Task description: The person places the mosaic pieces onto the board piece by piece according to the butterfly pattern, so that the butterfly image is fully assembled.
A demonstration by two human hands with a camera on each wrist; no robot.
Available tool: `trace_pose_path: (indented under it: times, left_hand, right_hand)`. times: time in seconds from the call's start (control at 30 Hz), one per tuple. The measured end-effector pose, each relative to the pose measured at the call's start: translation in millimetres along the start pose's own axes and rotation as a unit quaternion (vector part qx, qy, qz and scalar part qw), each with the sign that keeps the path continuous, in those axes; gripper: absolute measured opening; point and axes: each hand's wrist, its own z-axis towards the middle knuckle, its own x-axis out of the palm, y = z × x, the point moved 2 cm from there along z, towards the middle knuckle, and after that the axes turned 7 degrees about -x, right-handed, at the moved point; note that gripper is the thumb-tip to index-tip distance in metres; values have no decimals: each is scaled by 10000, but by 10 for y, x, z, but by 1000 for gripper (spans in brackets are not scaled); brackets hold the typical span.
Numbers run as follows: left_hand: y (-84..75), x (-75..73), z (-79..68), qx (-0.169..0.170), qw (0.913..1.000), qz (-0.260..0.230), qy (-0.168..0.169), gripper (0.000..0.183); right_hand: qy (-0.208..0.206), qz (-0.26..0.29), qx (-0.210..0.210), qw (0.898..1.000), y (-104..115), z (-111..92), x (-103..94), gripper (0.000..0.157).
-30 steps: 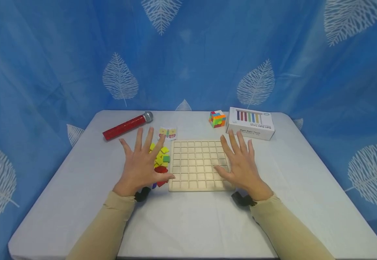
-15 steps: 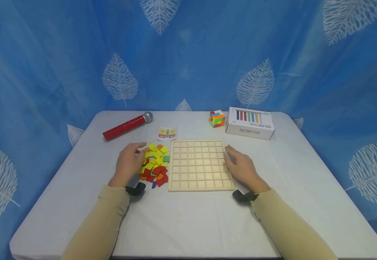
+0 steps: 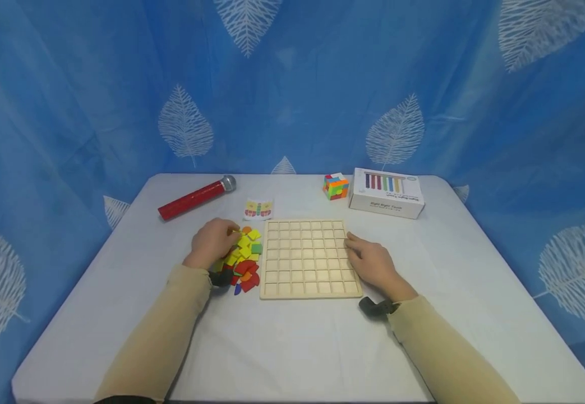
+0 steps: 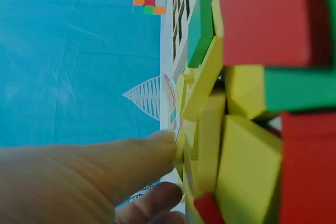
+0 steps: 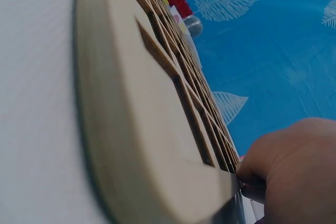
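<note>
A loose pile of small wooden tiles (image 3: pixel 245 252), mostly yellow and red with some green and orange, lies left of the square wooden grid board (image 3: pixel 312 298). My left hand (image 3: pixel 213 244) reaches over the far left part of the pile, palm down. In the left wrist view, its thumb (image 4: pixel 152 153) is extended with the tip right at yellow tiles (image 4: pixel 207 145); a gap shows between thumb and finger. My right hand (image 3: pixel 375 264) rests at the board's right edge, fingers lying on the rim. In the right wrist view that hand (image 5: pixel 299 171) is beside the board's rim (image 5: pixel 136 129).
Behind the pile lies a small printed pattern card (image 3: pixel 258 210). A red toy microphone (image 3: pixel 193 200) lies at the back left. A puzzle cube (image 3: pixel 335 186) and a white box (image 3: pixel 387 193) stand at the back right of the white-covered table (image 3: pixel 292 353).
Both spread hands have come down from above the board. The left has moved right onto the tile pile; the right has settled at the board's right edge.
</note>
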Motion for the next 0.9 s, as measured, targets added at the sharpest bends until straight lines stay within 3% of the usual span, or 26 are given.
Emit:
trace_pose_path:
  times: [0.17, 0.57, 0.77, 0.9]
  left_hand:
    - [22, 2, 38, -210, 9995, 45, 226, 38]
    - [-47, -60, 115, -304, 9981, -103, 528, 39]
    - [-51, -49, 133, -516, 9958, -527, 550, 36]
    - [-55, -17, 138, -584, 9950, -713, 383, 29]
  right_hand:
    - [89, 46, -59, 9999, 12, 8, 24, 40]
    - [-21, 7, -20, 10000, -8, 12, -12, 40]
    - [13, 50, 25, 10000, -14, 5, -7, 40]
    - [68, 40, 50, 10000, -12, -10, -12, 40]
